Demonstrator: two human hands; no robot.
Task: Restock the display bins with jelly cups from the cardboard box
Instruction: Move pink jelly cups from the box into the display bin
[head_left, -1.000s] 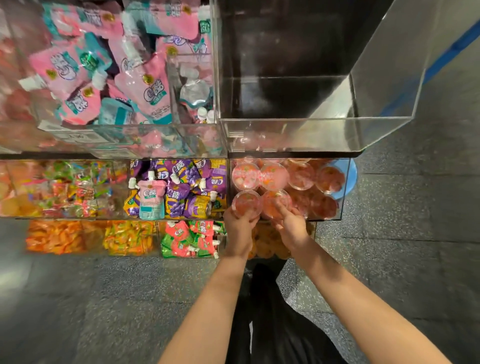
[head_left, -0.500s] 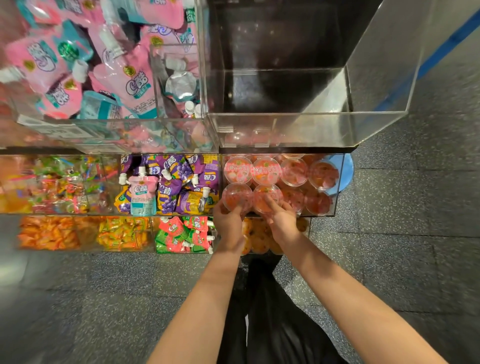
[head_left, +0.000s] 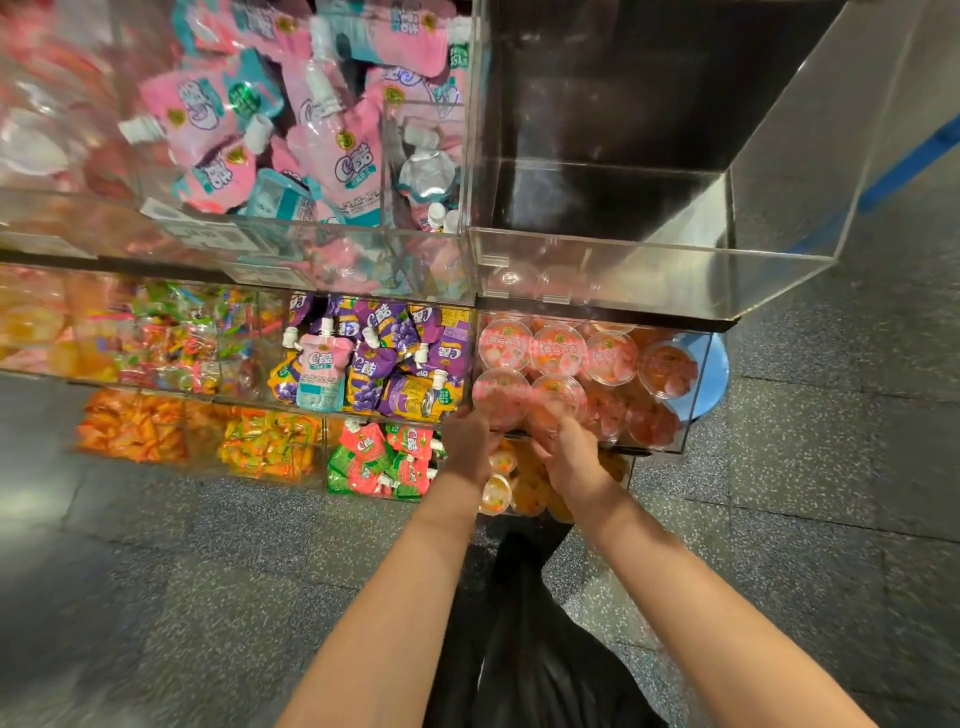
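Jelly cups (head_left: 582, 379) fill the clear bin (head_left: 693, 400) right of centre, where the left hand (head_left: 467, 449) and right hand (head_left: 569, 460), since lowered slightly, grip two front cups, seating them.

Head camera looks steeply down, close above bins (head_left: 691, 395).

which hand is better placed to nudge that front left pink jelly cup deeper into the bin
Left. The left hand sits right below the front-left pink jelly cup, fingers at its near edge. The right hand is busy at the neighbouring cup and would have to cross over.
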